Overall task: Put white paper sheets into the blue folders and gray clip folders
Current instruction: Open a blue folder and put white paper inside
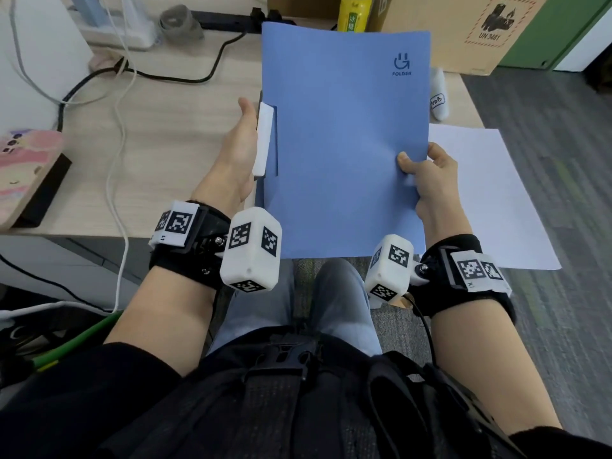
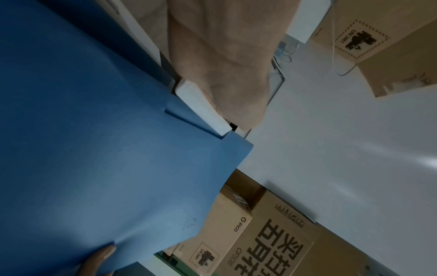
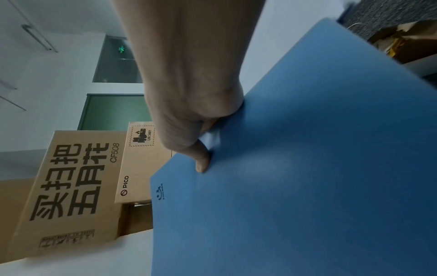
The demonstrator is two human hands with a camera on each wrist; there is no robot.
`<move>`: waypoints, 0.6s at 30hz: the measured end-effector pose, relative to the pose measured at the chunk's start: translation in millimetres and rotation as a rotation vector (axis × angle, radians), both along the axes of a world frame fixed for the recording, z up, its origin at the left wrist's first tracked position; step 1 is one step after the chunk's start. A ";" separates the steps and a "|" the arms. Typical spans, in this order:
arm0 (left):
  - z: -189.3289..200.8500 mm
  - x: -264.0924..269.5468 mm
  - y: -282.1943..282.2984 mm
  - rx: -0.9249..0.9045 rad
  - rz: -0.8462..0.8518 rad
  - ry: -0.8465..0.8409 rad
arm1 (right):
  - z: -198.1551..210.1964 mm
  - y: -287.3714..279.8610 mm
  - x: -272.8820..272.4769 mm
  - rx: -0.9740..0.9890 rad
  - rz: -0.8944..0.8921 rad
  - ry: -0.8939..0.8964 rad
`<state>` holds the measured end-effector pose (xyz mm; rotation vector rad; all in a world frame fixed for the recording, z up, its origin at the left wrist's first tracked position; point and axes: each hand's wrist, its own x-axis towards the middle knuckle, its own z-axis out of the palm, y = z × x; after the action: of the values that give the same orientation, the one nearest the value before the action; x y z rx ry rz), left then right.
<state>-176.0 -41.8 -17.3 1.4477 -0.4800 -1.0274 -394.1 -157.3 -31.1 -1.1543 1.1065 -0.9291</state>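
I hold a closed blue folder (image 1: 341,144) in the air over the desk's near edge and my lap. Its spine carries a white slide bar (image 1: 264,140). My left hand (image 1: 238,154) grips that spine, thumb lying along the bar (image 2: 203,110), fingers hidden under the folder (image 2: 82,149). My right hand (image 1: 427,173) pinches the folder's right edge, thumb on the cover (image 3: 201,160) and fingers beneath. A white paper sheet (image 1: 480,193) lies flat on the desk to the right, partly under the folder. No gray clip folder shows in any view.
The wooden desk (image 1: 165,144) carries black and white cables (image 1: 119,111), a pink patterned case (image 1: 26,170) at the left edge and a small white item (image 1: 438,97) behind the folder. Cardboard boxes (image 1: 463,31) and a yellow bottle (image 1: 353,11) stand at the back.
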 end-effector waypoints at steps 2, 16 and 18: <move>0.3 -0.1 3.3 -0.007 -0.016 -0.026 | 0.0 1.5 0.0 0.005 0.000 -0.006; 3.9 -6.4 30.9 -0.089 -0.045 -0.055 | 3.0 22.9 12.4 0.010 0.030 0.019; 2.9 -4.6 36.4 -0.053 -0.011 -0.079 | 4.0 25.1 19.6 0.026 0.039 0.025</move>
<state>-180.6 -5.3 -14.4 1.4436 -0.5689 -0.9613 -374.5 -132.2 -27.1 -1.1654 1.1095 -0.8704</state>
